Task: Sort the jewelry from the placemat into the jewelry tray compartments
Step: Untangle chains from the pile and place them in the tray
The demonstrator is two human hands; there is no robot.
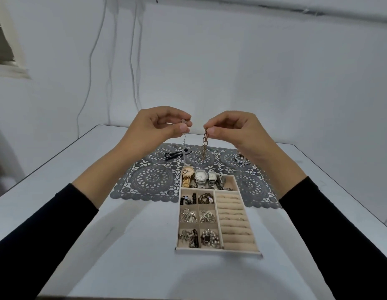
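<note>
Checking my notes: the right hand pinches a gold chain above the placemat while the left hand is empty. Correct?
Not empty: head view shows the left hand pinching a silver chain; the right hand pinches the gold chain above the placemat.

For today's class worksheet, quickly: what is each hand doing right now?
Left hand: closed, pinching a thin silver chain that hangs down.
Right hand: closed, pinching a gold link chain that hangs down.

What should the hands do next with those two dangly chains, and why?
Probably lower the right hand so the gold chain settles into the far compartment of the tray beside the watches, where the right end looks bare. Both chains hang pinched above the placemat; the left hand holds the silver chain.
</note>
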